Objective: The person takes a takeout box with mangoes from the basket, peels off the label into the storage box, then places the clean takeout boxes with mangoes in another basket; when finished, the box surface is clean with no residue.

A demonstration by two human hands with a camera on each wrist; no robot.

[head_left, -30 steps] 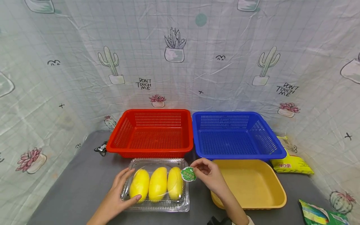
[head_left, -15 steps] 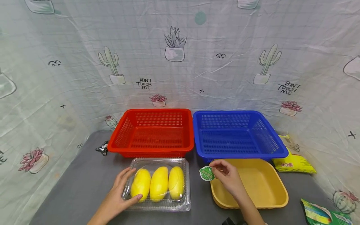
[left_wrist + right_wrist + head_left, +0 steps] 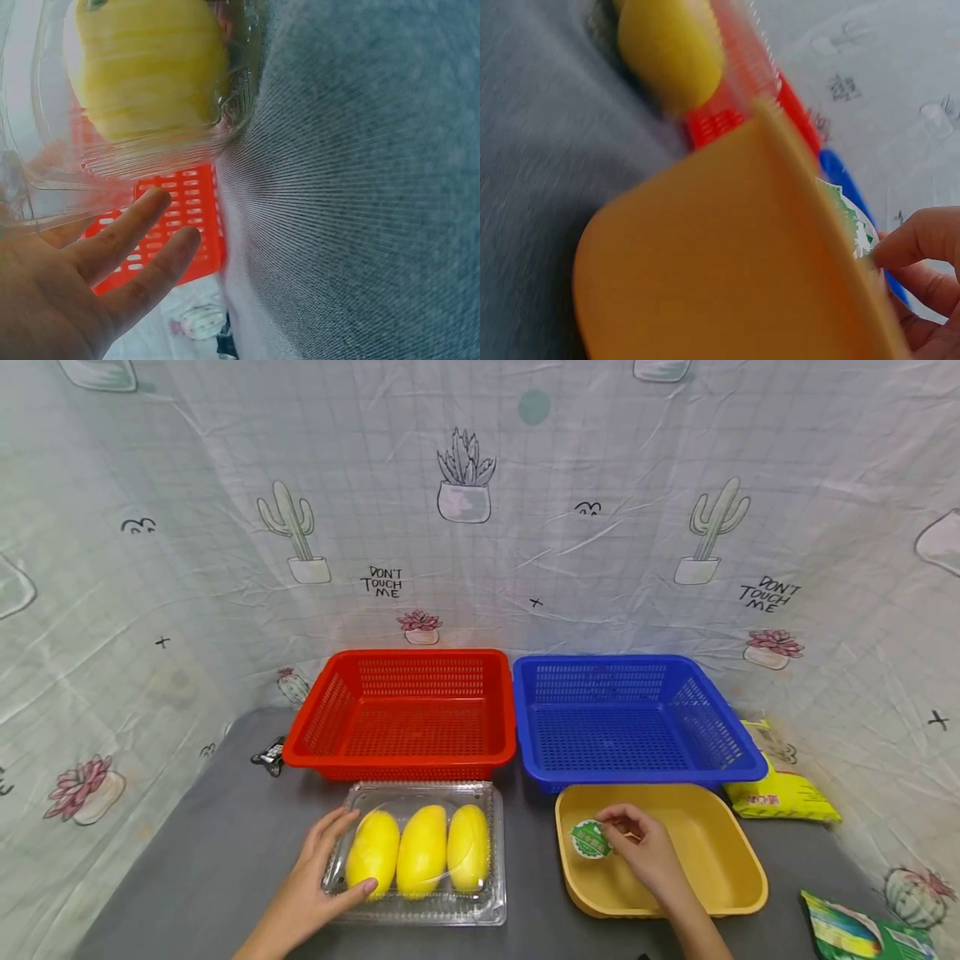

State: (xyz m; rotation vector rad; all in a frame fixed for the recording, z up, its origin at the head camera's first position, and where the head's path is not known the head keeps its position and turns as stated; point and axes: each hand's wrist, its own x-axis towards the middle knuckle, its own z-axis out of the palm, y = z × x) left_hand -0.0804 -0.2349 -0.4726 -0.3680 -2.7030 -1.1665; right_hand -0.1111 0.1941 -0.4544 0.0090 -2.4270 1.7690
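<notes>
In the head view a clear plastic clamshell box (image 3: 491, 906) holds three yellow mangoes (image 3: 422, 852) in a row. My left hand (image 3: 311, 877) rests at its left side, thumb along the front and fingers toward the back corner. The left wrist view shows two fingers (image 3: 169, 262) stretched out beside the box wall. My right hand (image 3: 641, 847) pinches a round green and white label (image 3: 591, 839) between thumb and forefinger, above the left part of the yellow tub (image 3: 712, 893). From the right wrist, the tub's rim hides part of the label (image 3: 851, 221).
Behind the box stands a red basket (image 3: 401, 767), with a blue basket (image 3: 637, 777) to its right. A small black packet (image 3: 268, 757) lies left of the red one. Toward the right are a yellow bag (image 3: 783, 797) and a green packet (image 3: 862, 931).
My right hand has carried the label rightward, from the box's right edge to over the yellow tub. My left hand and the box have stayed in place.
</notes>
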